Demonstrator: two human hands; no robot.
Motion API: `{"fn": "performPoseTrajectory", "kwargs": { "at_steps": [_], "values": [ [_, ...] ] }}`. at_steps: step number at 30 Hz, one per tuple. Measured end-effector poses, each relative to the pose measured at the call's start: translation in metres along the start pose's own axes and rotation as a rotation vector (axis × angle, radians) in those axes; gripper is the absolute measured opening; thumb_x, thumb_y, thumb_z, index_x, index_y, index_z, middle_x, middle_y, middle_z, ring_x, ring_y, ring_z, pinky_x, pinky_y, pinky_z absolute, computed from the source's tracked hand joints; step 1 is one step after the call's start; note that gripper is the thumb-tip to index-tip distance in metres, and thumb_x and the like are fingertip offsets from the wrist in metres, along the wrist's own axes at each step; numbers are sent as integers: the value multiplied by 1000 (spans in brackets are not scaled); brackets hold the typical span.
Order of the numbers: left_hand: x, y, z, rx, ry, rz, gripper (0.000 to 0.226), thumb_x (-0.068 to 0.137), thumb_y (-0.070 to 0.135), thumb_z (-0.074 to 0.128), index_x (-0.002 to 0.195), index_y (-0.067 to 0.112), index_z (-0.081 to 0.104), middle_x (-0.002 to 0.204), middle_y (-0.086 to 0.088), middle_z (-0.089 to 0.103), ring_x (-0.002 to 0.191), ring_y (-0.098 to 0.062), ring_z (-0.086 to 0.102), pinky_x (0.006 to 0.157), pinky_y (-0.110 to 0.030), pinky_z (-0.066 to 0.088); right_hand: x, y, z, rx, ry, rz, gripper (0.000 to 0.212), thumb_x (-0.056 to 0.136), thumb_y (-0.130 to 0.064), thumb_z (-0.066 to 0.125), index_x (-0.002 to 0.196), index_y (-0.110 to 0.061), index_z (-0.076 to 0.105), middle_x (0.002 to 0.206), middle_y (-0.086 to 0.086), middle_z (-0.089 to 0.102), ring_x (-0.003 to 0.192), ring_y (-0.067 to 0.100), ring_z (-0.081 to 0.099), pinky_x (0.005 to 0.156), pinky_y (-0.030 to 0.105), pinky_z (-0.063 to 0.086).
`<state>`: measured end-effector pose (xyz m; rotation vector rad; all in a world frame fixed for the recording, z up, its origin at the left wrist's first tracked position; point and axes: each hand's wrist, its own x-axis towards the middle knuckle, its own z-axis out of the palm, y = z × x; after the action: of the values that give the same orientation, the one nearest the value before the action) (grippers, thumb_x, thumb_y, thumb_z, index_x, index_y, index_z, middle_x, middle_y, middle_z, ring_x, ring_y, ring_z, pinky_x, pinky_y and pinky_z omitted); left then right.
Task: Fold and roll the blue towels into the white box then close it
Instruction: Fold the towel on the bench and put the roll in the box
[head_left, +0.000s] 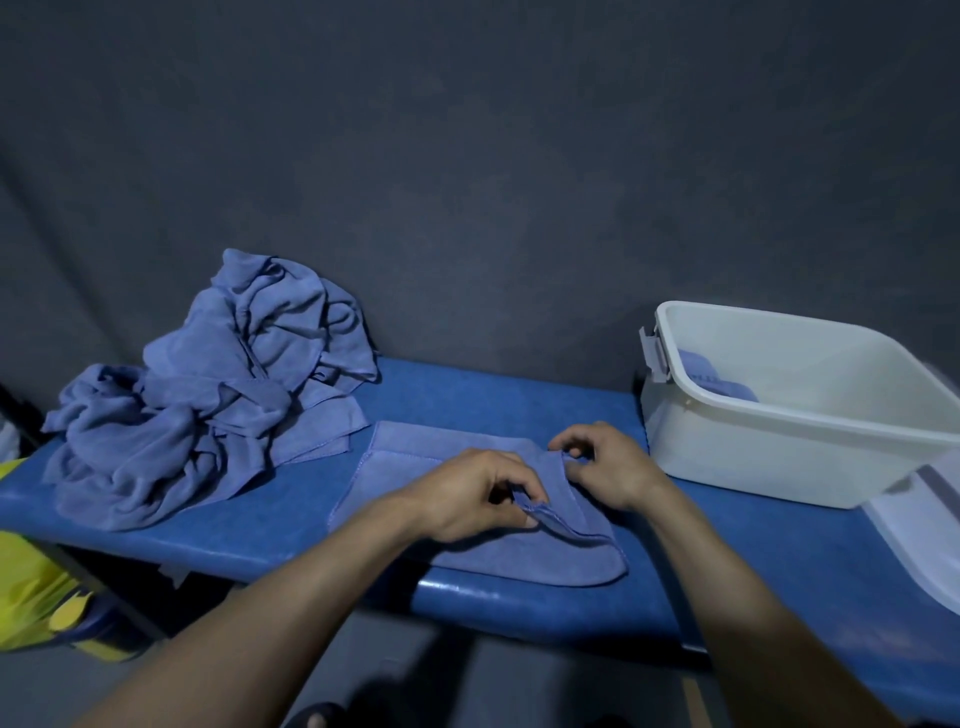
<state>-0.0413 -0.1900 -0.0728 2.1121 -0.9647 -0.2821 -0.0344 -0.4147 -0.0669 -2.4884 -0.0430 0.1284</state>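
Folded blue towel (415, 467) flat on blue desk (519, 400), right edge pinched by left hand (470, 493) and right hand (605, 465); crumpled towel pile (208, 395) left, open white box (800, 410) right.

Blue padded bench (467, 395), yellow object (26, 587) lower left, grey backdrop (467, 156).

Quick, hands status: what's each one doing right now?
Left hand: closed, pinching the near edge of the towel.
Right hand: closed, pinching the same towel's far edge.
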Motion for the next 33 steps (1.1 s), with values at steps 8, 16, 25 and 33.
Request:
{"fn": "performPoseTrajectory", "kwargs": {
  "at_steps": [8, 16, 25, 33],
  "values": [
    [1, -1, 3, -11, -4, -3, 13, 88, 20, 79, 100, 24, 76, 103, 7, 71, 94, -17, 67, 88, -41, 54, -2, -11, 2, 316, -6, -8, 10, 86, -9, 74, 85, -17, 69, 80, -7, 67, 63, -6, 56, 61, 7, 43],
    [3, 1, 2, -5, -16, -25, 13, 88, 22, 79, 101, 24, 76, 101, 3, 70, 93, -16, 66, 89, -40, 52, 4, -1, -3, 217, 329, 108, 26, 86, 4, 57, 77, -19, 64, 67, -2, 62, 58, 10, 54, 55, 20, 40],
    [3, 5, 2, -20, 8, -37, 12, 95, 29, 70, 101, 19, 74, 99, 4, 69, 94, -13, 64, 90, -34, 51, -1, 11, -5, 109, 282, 188, 23, 86, 4, 51, 80, -13, 64, 80, 5, 69, 74, 21, 59, 59, 25, 38],
    [5, 7, 2, 20, -10, -36, 16, 101, 33, 61, 97, 20, 68, 91, 1, 64, 81, -9, 55, 78, -23, 44, -4, 8, -11, 287, 204, 274, 25, 93, -37, 63, 98, -13, 63, 93, 2, 67, 87, 21, 63, 78, 34, 50]
  ]
}}
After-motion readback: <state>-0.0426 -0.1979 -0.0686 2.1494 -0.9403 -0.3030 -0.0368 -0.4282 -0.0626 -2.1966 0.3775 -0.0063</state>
